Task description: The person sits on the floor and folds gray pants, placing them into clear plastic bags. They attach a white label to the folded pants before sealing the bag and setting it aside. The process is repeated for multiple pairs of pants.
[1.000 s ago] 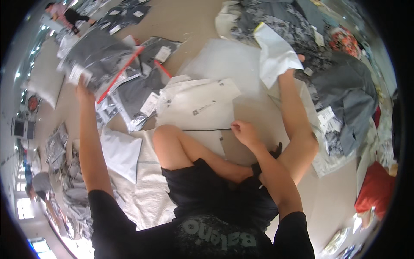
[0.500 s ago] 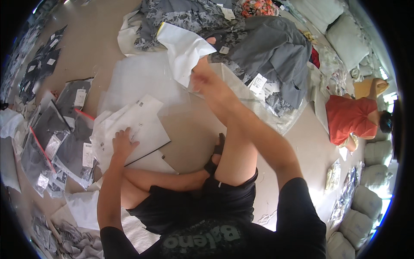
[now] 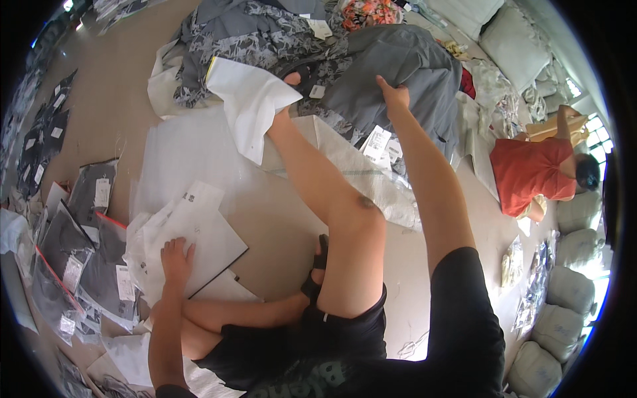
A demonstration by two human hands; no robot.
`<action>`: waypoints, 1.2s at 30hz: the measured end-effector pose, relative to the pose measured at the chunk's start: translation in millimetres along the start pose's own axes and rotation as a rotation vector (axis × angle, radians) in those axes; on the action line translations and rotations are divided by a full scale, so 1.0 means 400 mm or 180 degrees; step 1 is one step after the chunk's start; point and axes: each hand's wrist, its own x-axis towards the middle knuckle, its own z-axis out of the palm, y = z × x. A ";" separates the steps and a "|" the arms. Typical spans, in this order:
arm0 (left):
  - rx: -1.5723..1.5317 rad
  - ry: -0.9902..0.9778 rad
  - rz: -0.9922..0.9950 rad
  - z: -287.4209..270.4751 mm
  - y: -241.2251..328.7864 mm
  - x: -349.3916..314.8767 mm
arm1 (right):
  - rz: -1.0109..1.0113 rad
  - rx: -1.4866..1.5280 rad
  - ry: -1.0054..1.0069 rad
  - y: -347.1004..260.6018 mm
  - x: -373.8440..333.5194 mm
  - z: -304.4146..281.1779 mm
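My left hand (image 3: 177, 260) lies with its fingers stretched out on a loose stack of white plastic bags (image 3: 211, 232) at the left of my lap. Over the pile of grey garments (image 3: 361, 63) reaches my right hand (image 3: 396, 97), one finger and the thumb apart and nothing seen between them. It is at the plain grey cloth; whether it touches is hard to tell. White paper tags (image 3: 377, 142) lie on the garments below it. A white bag (image 3: 247, 99) is draped over my outstretched lower leg.
Clear plastic sheets (image 3: 189, 159) lie beyond the white bags. Packed dark garments in clear bags (image 3: 93, 242) are at the left. A person in a red top (image 3: 531, 174) works at the right, near stuffed white sacks (image 3: 564, 292). A flowered cloth (image 3: 371, 14) tops the pile.
My right hand has moved from my shin up and right to the grey garments. My left hand stays on the white bags. The whole view has shifted a little.
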 end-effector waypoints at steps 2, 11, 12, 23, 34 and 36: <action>-0.0198 0.0008 -0.0088 0.016 0.006 -0.001 | -0.0032 -0.0107 0.0007 -0.005 0.037 -0.006; -0.0967 0.0388 -0.0508 -0.096 0.007 -0.028 | -0.0507 -0.0183 0.0606 -0.363 -0.145 0.016; -0.1069 0.0455 -0.0584 -0.093 0.009 -0.043 | -0.0002 -0.0114 0.0434 -0.356 -0.164 -0.007; -0.1674 0.1175 -0.1399 -0.306 0.125 -0.385 | -0.0983 0.1673 0.0285 -0.371 -0.106 0.016; -0.6436 0.1150 -0.2007 -0.366 0.102 -0.081 | -0.2392 0.1522 -0.7652 -0.778 -0.984 -0.370; -0.6973 0.1185 -0.1750 -0.361 0.069 -0.044 | -0.2108 0.0979 -0.8559 -0.700 -1.049 -0.362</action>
